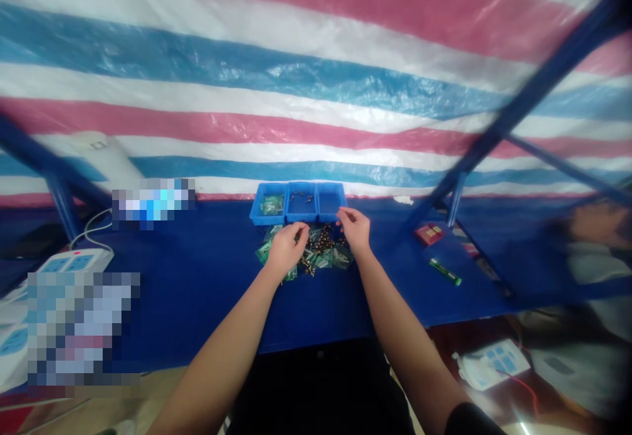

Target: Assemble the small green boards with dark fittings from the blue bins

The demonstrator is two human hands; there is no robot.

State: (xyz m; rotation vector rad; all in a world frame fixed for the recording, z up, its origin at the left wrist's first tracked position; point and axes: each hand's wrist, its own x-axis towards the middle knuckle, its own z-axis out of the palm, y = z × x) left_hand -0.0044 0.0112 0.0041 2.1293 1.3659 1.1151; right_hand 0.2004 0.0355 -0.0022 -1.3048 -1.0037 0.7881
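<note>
My left hand (288, 248) is over the left part of a pile, thumb and fingers pinched together. Whatever may be between its fingertips is too small to make out. My right hand (356, 230) is closed in a pinch by the front right corner of the right blue bin (330, 206); its fingertips hide anything held. Between and below the hands lie small brass-coloured metal parts (324, 240) mixed with green-and-clear small packets (326, 259). Packets of the same look lie in the left blue bin (253, 215). A few small metal parts lie in the middle blue bin (301, 210).
The blue table (197, 290) carries power strips (74, 262) at left, plus a red box (428, 234) and a green tube (445, 272) at right. Blue metal posts (474, 142) slant at the sides. Another person's hand (600, 224) is blurred at far right.
</note>
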